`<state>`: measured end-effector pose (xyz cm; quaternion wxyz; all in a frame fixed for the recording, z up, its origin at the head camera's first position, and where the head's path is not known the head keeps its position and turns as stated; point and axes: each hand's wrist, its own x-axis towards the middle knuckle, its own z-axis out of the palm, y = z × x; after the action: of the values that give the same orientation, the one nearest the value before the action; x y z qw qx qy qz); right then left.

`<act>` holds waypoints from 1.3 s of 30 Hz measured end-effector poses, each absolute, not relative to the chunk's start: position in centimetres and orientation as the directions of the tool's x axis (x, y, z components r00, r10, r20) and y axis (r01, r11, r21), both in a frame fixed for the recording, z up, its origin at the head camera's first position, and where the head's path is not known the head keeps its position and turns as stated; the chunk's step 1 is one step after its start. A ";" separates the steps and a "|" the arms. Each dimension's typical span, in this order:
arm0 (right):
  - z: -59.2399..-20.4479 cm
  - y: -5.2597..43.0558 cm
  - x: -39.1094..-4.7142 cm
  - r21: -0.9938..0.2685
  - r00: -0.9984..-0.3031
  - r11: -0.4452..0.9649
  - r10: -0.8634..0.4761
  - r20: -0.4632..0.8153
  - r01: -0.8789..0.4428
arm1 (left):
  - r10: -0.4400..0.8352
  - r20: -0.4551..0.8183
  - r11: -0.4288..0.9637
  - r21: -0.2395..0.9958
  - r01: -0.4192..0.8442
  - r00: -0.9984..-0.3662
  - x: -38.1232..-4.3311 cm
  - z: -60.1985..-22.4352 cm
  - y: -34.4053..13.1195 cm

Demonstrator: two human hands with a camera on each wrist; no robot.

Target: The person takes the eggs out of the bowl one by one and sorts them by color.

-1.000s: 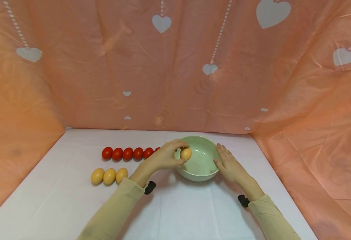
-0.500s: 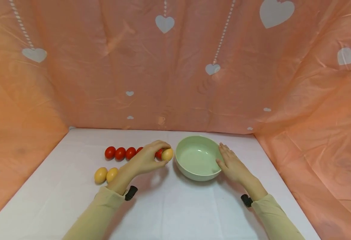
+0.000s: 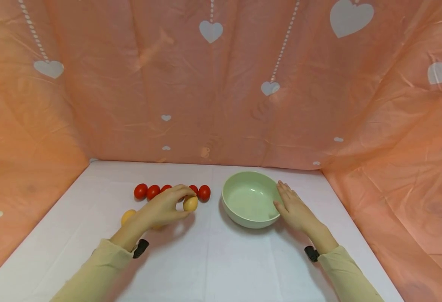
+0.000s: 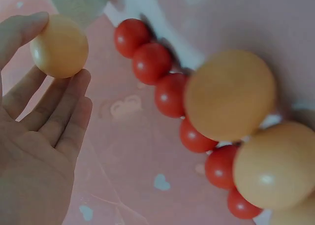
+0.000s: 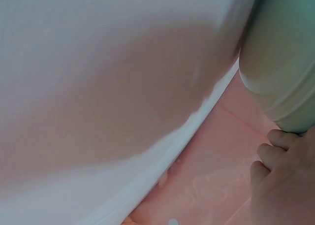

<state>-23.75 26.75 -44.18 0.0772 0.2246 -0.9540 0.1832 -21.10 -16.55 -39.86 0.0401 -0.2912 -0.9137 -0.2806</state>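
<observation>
My left hand (image 3: 164, 207) pinches a light brown egg (image 3: 191, 204) between thumb and fingertips, above the table left of the bowl. In the left wrist view the held egg (image 4: 60, 47) shows whole, with the thumb on one side. Beneath and behind that hand stand more eggs (image 3: 128, 216), mostly hidden in the head view; the left wrist view shows two of these eggs (image 4: 231, 94) plainly. A pale green bowl (image 3: 251, 223) stands right of centre, its visible inside bare. My right hand (image 3: 297, 213) rests against the bowl's right side, fingers straight.
A row of several small red tomatoes (image 3: 140, 191) runs along the back left, partly behind my left hand. White cloth covers the table (image 3: 240, 268). A peach curtain (image 3: 236, 126) with pale hearts encloses the back and sides.
With the egg in its fingers, my left hand has moved left from over the bowl's rim, past the red tomatoes towards the other eggs. The right hand stays at the bowl.
</observation>
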 end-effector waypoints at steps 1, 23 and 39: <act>-44.2 26.8 -23.8 -0.316 -0.888 0.832 -0.399 0.229 -0.456 | 0.510 0.227 0.682 0.482 0.551 -0.830 -21.1 -39.9 -16.8; -44.1 26.9 -24.0 -0.323 -0.890 0.831 -0.398 0.224 -0.453 | 0.513 0.086 0.787 0.350 0.508 -0.854 -20.5 -41.8 -19.1; -44.4 26.8 -23.9 -0.330 -0.894 0.832 -0.392 0.217 -0.445 | 0.509 0.064 0.784 0.376 0.493 -0.858 -20.6 -42.6 -19.7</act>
<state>-23.89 26.82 -44.45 0.0704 0.2191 -0.9546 0.1892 -20.58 -19.69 -42.57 -0.0206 -0.2655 -0.9444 -0.1931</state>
